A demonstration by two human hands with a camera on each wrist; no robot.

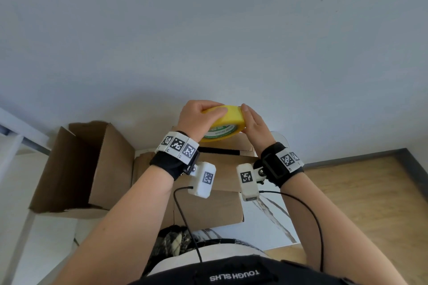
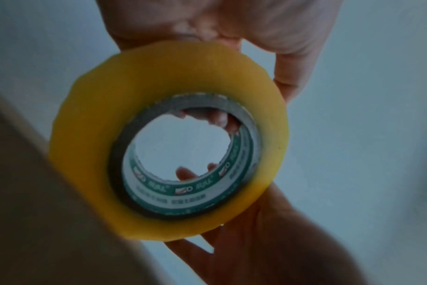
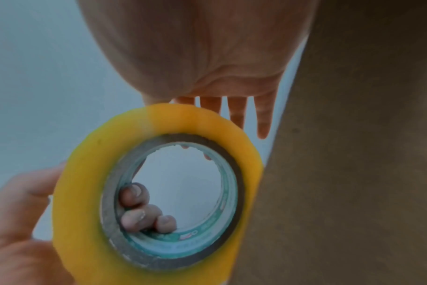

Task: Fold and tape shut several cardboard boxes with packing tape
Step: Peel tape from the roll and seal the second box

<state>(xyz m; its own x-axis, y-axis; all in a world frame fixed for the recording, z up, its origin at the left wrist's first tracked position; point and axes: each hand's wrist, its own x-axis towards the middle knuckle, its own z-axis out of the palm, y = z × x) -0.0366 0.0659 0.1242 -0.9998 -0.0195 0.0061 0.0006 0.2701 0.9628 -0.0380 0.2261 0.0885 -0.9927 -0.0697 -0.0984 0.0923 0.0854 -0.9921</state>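
Observation:
A yellow roll of packing tape (image 1: 231, 116) with a green-and-white core is held up in the air above a brown cardboard box (image 1: 208, 206). My left hand (image 1: 199, 115) grips the roll from its left; its fingers (image 3: 139, 208) curl into the core. My right hand (image 1: 254, 127) is at the roll's right side, thumb against the rim. Its straight fingers (image 3: 234, 111) lie across the far face, and their tips show through the core in the left wrist view. That view fills with the roll (image 2: 81, 135). No loose end of tape shows.
An open cardboard box (image 1: 92, 164) with raised flaps stands to the left. Both boxes sit on a white marbled table (image 1: 273, 220) against a pale wall. Wooden floor (image 1: 370, 192) lies to the right. Cables hang from both wrist cameras.

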